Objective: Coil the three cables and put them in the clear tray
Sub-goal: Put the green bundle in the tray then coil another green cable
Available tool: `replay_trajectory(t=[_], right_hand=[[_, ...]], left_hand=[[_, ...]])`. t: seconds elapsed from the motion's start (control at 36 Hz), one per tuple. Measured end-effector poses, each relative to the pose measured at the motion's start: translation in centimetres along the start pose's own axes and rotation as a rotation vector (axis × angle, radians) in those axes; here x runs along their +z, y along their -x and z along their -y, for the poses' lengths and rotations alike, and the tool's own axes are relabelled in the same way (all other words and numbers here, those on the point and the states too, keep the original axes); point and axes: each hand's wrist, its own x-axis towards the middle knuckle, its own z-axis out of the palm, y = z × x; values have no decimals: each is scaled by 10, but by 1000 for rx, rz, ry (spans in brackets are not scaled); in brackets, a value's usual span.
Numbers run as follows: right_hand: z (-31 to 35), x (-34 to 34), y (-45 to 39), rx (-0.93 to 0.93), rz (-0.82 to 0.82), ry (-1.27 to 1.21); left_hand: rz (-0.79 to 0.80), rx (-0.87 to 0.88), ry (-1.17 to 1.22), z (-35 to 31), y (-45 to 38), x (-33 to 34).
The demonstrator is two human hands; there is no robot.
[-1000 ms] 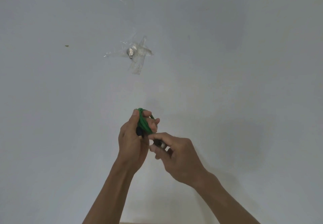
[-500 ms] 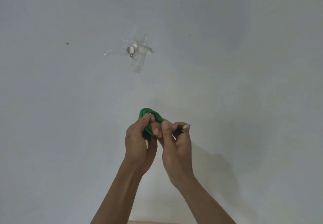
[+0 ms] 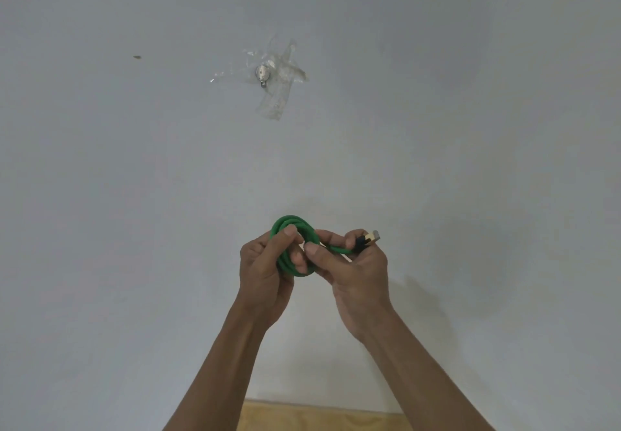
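A green cable (image 3: 291, 225) is wound into a small coil between both hands, held up in front of a pale wall. My left hand (image 3: 265, 272) grips the left side of the coil, thumb over the loops. My right hand (image 3: 356, 272) pinches the coil's right side and holds the free end, whose black and gold plug (image 3: 367, 239) sticks out past the fingers to the right. The other cables and the clear tray are out of view.
A metal hook (image 3: 262, 72) is fixed to the wall under strips of clear tape (image 3: 285, 74), above the hands. A small dark speck (image 3: 136, 57) marks the wall at upper left. A strip of wooden surface (image 3: 322, 417) shows at the bottom edge.
The coil has opened from a tight bunch into a wider loop. My right hand has moved right, drawing the plug end out sideways. The view has tilted slightly down.
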Motion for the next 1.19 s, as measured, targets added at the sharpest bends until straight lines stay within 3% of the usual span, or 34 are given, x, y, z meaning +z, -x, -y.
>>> replay_trajectory(t=[0.11,0.33,0.44,0.64,0.81,1.0,1.19], right_hand=[[1,-3,0,18,19,-37],[10,-15,-7,-199,0,349],[9,-21,-9,-228,47,433],[10,-28,-18,-121,166,244],[-2,-31,-30,-265,16,405],[-3,-35,-30,-88,-247,-2],[-8,-47,-33,-170,-205,656]], left_hand=[[-54,-4,-93,5,-4,-10],[138,-51,-559,-10,-6,-21],[180,-52,-588,-17,-8,-25],[-1,20,-541,-10,-8,-20],[10,77,-544,-11,-8,-9],[-42,143,-747,-13,-14,-6],[-30,130,-849,-10,-16,-9]])
